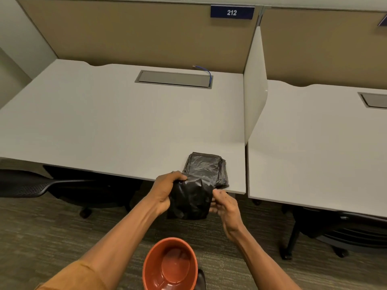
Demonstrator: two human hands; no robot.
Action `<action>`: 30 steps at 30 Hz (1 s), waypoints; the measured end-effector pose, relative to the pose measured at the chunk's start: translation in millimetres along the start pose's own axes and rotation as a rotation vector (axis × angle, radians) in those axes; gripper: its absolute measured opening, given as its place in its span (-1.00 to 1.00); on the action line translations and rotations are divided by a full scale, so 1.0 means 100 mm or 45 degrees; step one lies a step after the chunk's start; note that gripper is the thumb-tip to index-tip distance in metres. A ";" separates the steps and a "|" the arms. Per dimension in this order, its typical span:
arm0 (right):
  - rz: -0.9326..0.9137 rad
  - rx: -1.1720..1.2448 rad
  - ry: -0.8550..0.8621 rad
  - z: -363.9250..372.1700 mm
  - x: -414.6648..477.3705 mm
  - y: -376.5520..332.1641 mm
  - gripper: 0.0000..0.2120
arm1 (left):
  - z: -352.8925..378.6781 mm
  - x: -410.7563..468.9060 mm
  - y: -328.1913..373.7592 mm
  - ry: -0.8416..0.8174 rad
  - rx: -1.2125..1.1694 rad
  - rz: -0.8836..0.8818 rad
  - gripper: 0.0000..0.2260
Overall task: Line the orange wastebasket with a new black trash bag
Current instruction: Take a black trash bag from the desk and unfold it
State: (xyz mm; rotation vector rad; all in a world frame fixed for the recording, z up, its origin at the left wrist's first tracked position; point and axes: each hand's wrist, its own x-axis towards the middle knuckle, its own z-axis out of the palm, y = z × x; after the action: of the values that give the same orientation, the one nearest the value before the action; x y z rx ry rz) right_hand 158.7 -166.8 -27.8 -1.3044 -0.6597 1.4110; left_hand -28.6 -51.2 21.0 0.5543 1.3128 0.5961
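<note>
We saw a folded black trash bag [189, 200] held in front of the desk [117, 122] edge, the left hand [165, 190] closed on its upper left corner and the right hand [225, 208] pinching its right side. A stack of folded black bags [206, 167] lay on the desk at its near edge, just behind the held bag. The orange wastebasket [170, 265] stood unlined on the carpet [62, 237], below the desk edge and between the forearms.
</note>
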 end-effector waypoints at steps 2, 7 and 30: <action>0.024 -0.024 0.001 0.06 -0.09 0.04 -0.60 | -0.09 -0.13 -0.06 -0.001 0.040 0.105 -0.86; 0.063 0.013 -0.008 0.31 -0.24 0.10 -0.38 | -0.41 -0.53 -0.21 -0.111 0.201 0.349 -0.79; -0.309 -0.088 0.178 1.78 -1.56 0.36 -0.76 | -1.85 -1.99 -0.73 0.123 -0.083 0.108 -0.77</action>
State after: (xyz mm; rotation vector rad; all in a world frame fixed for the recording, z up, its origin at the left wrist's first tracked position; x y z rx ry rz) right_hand -42.4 -277.2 40.0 -1.3157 -0.7498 1.0996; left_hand -234.2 -233.1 82.3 0.5352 1.3606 0.7413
